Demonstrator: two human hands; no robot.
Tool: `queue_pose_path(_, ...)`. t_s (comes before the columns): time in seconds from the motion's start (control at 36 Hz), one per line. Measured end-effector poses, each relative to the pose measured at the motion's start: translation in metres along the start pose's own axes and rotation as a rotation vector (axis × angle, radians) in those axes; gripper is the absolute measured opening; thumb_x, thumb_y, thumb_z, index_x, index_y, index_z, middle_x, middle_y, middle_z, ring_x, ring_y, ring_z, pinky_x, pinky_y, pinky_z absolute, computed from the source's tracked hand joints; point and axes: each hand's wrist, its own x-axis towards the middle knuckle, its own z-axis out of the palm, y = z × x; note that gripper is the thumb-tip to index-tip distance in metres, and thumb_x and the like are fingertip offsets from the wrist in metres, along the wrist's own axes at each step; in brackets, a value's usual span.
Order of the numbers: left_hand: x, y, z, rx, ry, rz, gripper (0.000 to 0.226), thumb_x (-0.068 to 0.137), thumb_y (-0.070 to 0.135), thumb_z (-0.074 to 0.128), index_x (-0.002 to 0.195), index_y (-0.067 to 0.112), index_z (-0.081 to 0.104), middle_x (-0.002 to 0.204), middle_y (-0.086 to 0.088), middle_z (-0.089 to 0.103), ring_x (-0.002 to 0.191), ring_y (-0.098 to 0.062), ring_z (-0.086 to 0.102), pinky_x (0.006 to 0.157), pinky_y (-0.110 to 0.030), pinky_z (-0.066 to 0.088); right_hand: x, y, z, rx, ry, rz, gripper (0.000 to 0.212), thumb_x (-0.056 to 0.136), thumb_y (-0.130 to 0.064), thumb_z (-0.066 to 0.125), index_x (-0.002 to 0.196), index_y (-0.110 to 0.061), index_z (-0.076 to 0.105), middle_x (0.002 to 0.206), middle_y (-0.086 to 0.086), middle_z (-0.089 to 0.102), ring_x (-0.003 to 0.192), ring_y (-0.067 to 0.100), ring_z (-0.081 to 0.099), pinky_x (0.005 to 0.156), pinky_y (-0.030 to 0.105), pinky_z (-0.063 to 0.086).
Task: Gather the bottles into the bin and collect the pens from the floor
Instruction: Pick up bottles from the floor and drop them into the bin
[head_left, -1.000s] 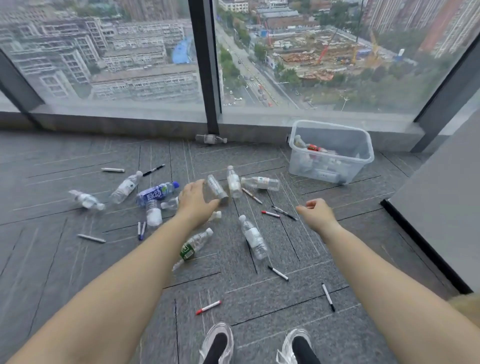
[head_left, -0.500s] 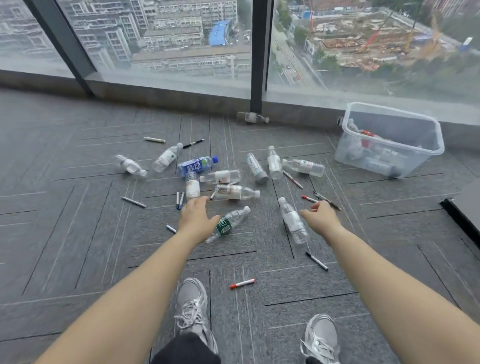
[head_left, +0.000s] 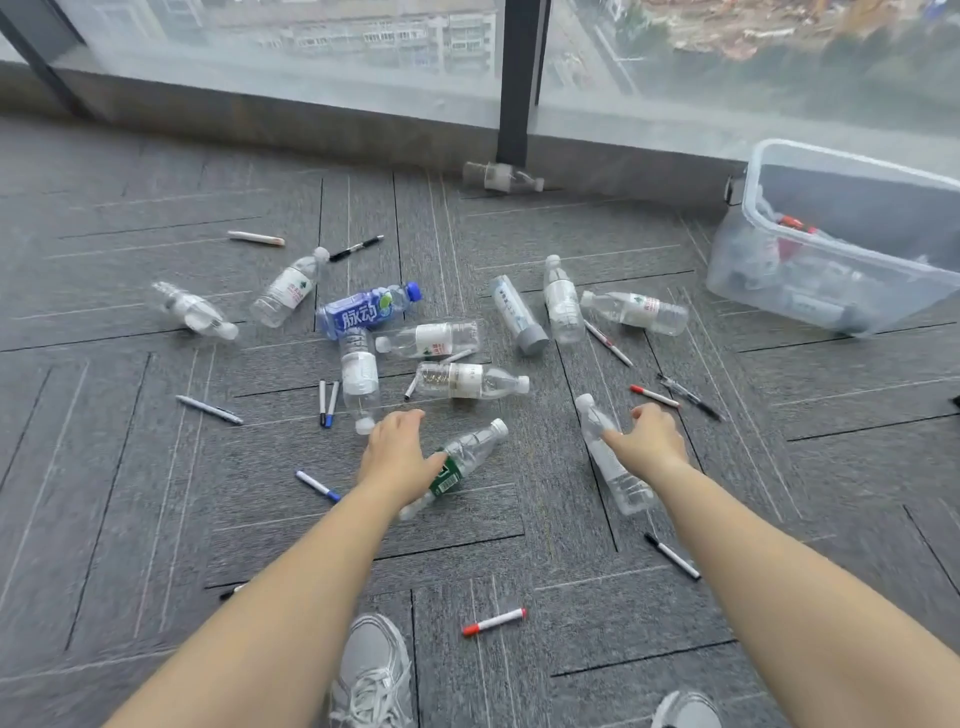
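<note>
Several plastic bottles lie scattered on the grey carpet, among them a blue-labelled bottle (head_left: 366, 308). My left hand (head_left: 397, 451) hovers open over a green-labelled bottle (head_left: 457, 467), fingers spread, its thumb side at the bottle's middle. My right hand (head_left: 647, 441) reaches onto a clear bottle (head_left: 613, 462), fingers curved over it; I cannot tell whether it grips. Pens lie around: a red-capped marker (head_left: 493, 621), a black-capped pen (head_left: 671, 555), a blue-tipped pen (head_left: 318, 486). The clear plastic bin (head_left: 852, 291) stands at the right, holding several bottles.
A window wall with a dark post (head_left: 514, 83) borders the far side; one bottle (head_left: 501, 177) lies at its base. My two grey shoes (head_left: 371, 670) stand at the bottom edge. Bare carpet stretches to the left.
Both hands have dropped lower and closer to the bottles. My left hand now covers the green-labelled bottle; my right hand has reached the clear bottle. The view has tilted down and nearer the floor.
</note>
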Motion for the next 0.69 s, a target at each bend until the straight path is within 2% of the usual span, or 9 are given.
queue_pose_path(0.19,0.047,-0.005,0.04,0.183,-0.104,0.006,0.078,0.083,0.042,0.065,0.146,0.015,0.027,0.148,-0.006,0.035,0.136,-0.025,0.033,0.111,-0.04,0.032,0.045,-0.001,0.019,-0.054,-0.002,0.01,0.064,0.086,-0.038,0.062,0.139,-0.011,0.037,0.142,0.014,0.039,0.127,0.034,0.042,0.099,0.042,0.039)
queue_pose_path(0.36,0.073,-0.013,0.095,0.318,-0.179,0.003,0.076,0.079,0.044,0.068,0.14,0.016,0.032,0.138,-0.007,0.044,0.127,-0.026,0.042,0.109,-0.038,0.034,0.072,0.015,0.045,-0.096,0.02,0.015,0.069,0.085,-0.039,0.064,0.14,-0.009,0.034,0.141,0.015,0.039,0.128,0.035,0.04,0.101,0.043,0.038)
queue_pose_path(0.53,0.09,-0.019,0.128,0.361,-0.181,-0.018,0.094,0.076,0.043,0.073,0.147,0.018,0.017,0.139,-0.01,0.044,0.128,-0.028,0.043,0.112,-0.042,0.03,0.084,0.033,0.066,-0.124,0.047,0.035,0.069,0.084,-0.045,0.062,0.139,-0.012,0.035,0.141,0.012,0.04,0.127,0.033,0.038,0.099,0.043,0.039)
queue_pose_path(0.61,0.094,-0.024,0.134,0.355,-0.174,-0.045,0.095,0.078,0.037,0.073,0.148,0.019,0.012,0.14,-0.011,0.044,0.126,-0.029,0.045,0.108,-0.04,0.036,0.089,0.041,0.075,-0.131,0.048,0.053,0.071,0.085,-0.048,0.059,0.14,-0.012,0.034,0.141,0.011,0.04,0.128,0.032,0.039,0.1,0.044,0.038)
queue_pose_path(0.69,0.095,-0.025,0.134,0.321,-0.184,-0.063,0.091,0.08,0.035,0.072,0.148,0.02,0.013,0.139,-0.009,0.042,0.125,-0.029,0.044,0.101,-0.04,0.042,0.093,0.045,0.083,-0.151,0.019,0.115,0.072,0.083,-0.042,0.061,0.141,-0.012,0.031,0.142,0.012,0.039,0.128,0.032,0.039,0.102,0.043,0.036)
